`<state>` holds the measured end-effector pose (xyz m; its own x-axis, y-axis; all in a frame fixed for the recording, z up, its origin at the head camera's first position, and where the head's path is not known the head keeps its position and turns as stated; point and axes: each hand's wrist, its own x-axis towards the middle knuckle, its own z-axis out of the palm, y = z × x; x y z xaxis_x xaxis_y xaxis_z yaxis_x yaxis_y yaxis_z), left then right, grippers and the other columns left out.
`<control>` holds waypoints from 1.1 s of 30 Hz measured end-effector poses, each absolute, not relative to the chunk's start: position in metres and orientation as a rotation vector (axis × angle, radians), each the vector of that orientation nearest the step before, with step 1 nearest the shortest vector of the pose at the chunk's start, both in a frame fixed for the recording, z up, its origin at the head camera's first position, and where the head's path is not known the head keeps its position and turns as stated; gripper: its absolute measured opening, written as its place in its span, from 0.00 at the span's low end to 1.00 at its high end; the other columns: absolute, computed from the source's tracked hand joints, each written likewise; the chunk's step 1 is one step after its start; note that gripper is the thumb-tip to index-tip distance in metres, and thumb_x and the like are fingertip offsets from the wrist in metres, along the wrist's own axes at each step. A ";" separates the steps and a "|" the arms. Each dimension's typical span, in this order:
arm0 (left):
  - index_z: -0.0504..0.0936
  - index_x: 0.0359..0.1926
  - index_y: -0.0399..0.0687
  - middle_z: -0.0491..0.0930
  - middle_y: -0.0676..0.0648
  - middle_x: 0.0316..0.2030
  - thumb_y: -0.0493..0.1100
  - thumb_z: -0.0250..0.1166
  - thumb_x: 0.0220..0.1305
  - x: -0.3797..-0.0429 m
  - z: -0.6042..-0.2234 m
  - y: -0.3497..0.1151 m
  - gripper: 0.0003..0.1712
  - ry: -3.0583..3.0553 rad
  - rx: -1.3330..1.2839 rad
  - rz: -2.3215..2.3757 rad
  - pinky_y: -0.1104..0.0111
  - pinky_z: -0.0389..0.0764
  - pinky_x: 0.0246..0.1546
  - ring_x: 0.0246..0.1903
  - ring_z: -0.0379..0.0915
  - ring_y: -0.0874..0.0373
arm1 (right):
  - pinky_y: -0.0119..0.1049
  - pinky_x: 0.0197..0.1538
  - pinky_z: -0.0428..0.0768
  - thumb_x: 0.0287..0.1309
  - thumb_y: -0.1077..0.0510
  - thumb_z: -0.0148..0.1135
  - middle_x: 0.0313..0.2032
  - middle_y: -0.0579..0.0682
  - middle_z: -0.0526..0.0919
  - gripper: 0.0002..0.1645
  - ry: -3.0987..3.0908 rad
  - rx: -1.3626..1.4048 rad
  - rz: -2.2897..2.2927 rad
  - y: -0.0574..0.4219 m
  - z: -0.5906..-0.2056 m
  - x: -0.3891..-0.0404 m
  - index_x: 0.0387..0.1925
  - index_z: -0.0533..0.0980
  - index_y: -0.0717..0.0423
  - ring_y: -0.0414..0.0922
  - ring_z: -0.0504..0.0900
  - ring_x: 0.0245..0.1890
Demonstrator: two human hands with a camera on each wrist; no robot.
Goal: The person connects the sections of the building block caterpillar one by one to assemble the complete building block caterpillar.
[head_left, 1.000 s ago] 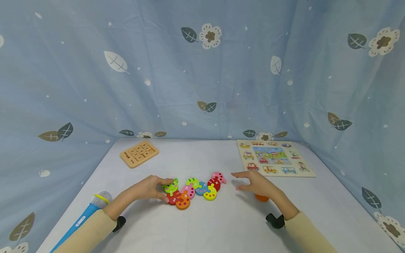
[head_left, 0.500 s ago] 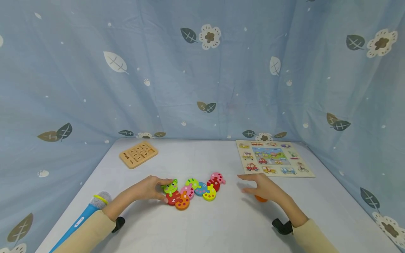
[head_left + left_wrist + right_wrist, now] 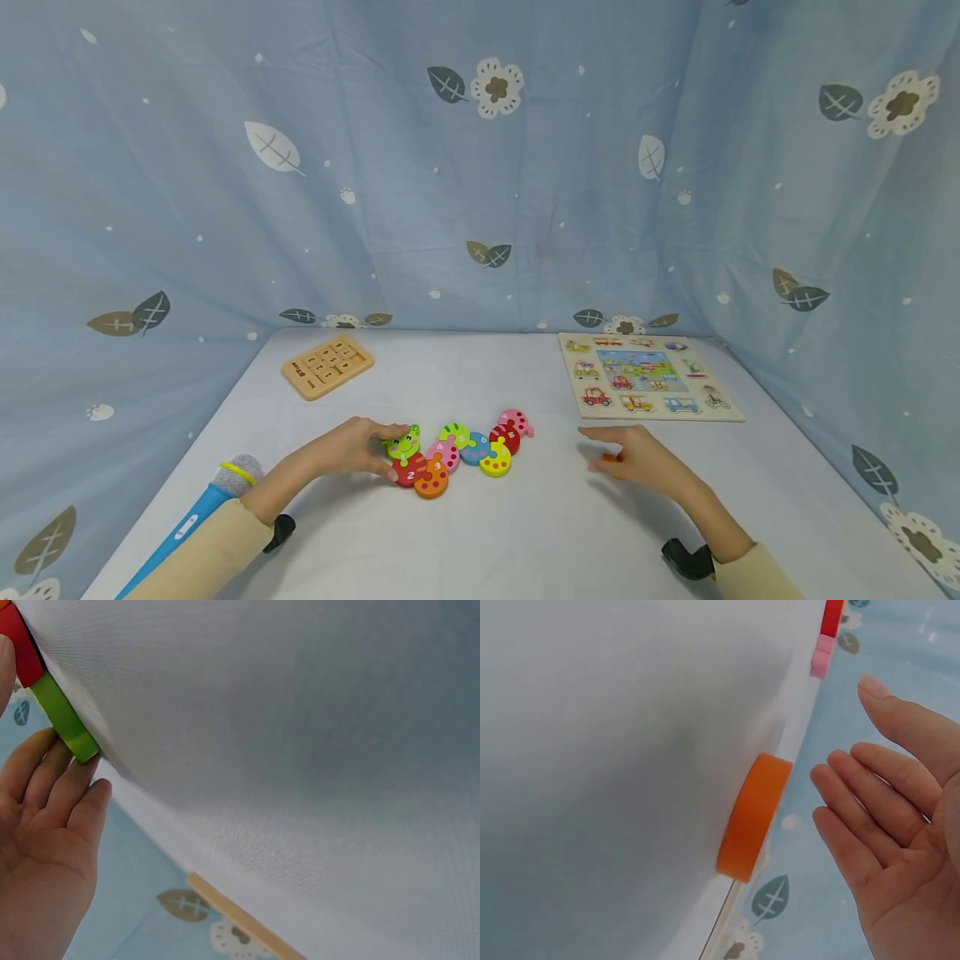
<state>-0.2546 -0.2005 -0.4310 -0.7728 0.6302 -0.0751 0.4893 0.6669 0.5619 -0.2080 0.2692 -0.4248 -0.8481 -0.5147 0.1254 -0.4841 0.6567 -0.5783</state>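
Observation:
A number caterpillar puzzle (image 3: 475,447) lies in a wavy chain on the white table, its colourful pieces joined. At its left end, my left hand (image 3: 352,447) holds the green smiling head (image 3: 405,445) and the red piece marked 2 (image 3: 409,471) between fingers and thumb. The left wrist view has fingertips against the green head's edge (image 3: 66,720) and the thumb at the red piece. My right hand (image 3: 647,461) hovers right of the pink tail piece (image 3: 516,421), fingers loosely extended, holding nothing. A loose orange puzzle piece (image 3: 754,819) lies beneath it, mostly hidden in the head view.
A wooden number board (image 3: 327,367) lies at the back left. At the back right is a vehicle picture puzzle board (image 3: 738,412). A blue toy microphone (image 3: 197,518) lies by the left forearm. A blue patterned curtain (image 3: 480,192) rises behind the table.
My right hand has moved right and slightly down, away from the pink tail and over the loose orange piece. My left hand keeps its hold on the caterpillar's head end.

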 end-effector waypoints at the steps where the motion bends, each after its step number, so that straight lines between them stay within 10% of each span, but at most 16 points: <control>1: 0.73 0.64 0.43 0.72 0.42 0.62 0.55 0.76 0.47 -0.255 -0.431 -0.201 0.44 2.620 0.900 0.771 0.46 0.67 0.61 0.63 0.64 0.40 | 0.24 0.17 0.62 0.55 0.58 0.70 0.54 0.59 0.80 0.29 2.817 -0.840 -0.959 0.271 -0.425 -0.207 0.58 0.76 0.63 0.32 0.57 0.13; 20: 0.74 0.64 0.44 0.72 0.43 0.62 0.54 0.77 0.46 -0.255 -0.432 -0.201 0.44 2.627 0.887 0.770 0.47 0.68 0.60 0.63 0.65 0.41 | 0.50 0.51 0.79 0.51 0.54 0.73 0.52 0.55 0.82 0.30 2.969 -0.721 -0.797 0.293 -0.427 -0.187 0.55 0.78 0.61 0.53 0.80 0.51; 33: 0.74 0.64 0.44 0.73 0.42 0.62 0.53 0.77 0.46 -0.254 -0.429 -0.200 0.43 2.615 0.875 0.790 0.47 0.68 0.61 0.63 0.64 0.41 | 0.52 0.52 0.78 0.49 0.54 0.73 0.52 0.58 0.82 0.30 2.983 -0.609 -0.734 0.313 -0.429 -0.181 0.54 0.79 0.63 0.58 0.79 0.53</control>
<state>-0.2537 -0.2000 -0.4294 -0.7801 0.6204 -0.0812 0.4716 0.6682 0.5754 -0.1809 0.3128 -0.4286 -0.9243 -0.3727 0.0819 -0.3682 0.8145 -0.4484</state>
